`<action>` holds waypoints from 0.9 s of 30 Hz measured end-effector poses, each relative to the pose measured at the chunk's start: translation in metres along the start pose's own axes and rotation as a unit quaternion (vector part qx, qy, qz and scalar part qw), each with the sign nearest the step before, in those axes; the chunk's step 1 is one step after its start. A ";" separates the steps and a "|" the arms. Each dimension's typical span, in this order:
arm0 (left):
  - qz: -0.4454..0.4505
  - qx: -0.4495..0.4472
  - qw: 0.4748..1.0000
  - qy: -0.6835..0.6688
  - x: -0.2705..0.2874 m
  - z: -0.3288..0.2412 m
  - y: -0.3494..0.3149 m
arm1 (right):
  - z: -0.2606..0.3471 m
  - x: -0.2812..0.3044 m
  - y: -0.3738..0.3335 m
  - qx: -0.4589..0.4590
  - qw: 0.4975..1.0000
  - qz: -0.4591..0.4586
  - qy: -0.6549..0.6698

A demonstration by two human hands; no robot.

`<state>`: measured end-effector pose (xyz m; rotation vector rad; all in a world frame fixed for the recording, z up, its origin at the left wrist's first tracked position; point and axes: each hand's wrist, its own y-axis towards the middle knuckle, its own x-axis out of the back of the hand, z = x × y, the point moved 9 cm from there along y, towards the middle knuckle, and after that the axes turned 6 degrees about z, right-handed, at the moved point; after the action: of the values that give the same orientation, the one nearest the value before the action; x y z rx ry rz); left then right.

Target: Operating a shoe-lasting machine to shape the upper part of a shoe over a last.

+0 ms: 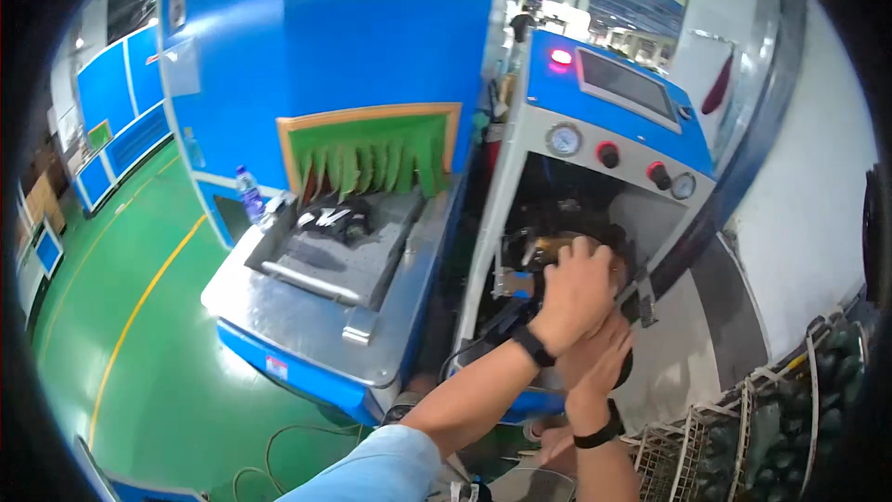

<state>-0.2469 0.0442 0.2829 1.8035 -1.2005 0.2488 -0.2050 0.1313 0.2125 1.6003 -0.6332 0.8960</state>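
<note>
Both my hands are together inside the open front of a grey-framed machine with a blue top. My left hand [578, 290], its fingers curled over, covers most of what it grips; a brownish-gold part [550, 249] shows just beyond its fingertips. Lower down, my right hand [599, 358] presses close under the left one, fingers together. A dark rounded edge [625, 368] shows beside the right palm, and the rest of that piece is hidden. Near the left hand sits a small blue-faced block [517, 284] on the machine. Each wrist wears a black band.
A blue machine [390, 37] with a green strip curtain [372, 153] stands left; a black shoe upper [334, 220] lies on its metal bed [279, 316] beside a bottle [249, 193]. Gauges, red knobs and a screen [627, 84] top the grey-framed machine. Wire racks [743, 418] hold dark pieces right.
</note>
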 end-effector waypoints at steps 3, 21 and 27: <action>-0.014 0.005 1.000 0.003 0.019 0.001 -0.015 | 0.006 0.022 -0.011 0.003 1.000 -0.001 0.029; 0.462 0.282 0.719 -0.437 -0.030 0.076 -0.278 | -0.051 0.026 -0.142 -0.032 0.752 0.268 0.602; 0.414 0.134 0.852 -0.293 0.024 0.076 -0.255 | -0.016 -0.042 -0.028 -0.270 0.379 0.211 0.860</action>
<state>-0.0516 -0.0047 0.1075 1.5098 -2.4706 0.3759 -0.2106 0.1505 0.1632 -0.6607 0.3265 1.8369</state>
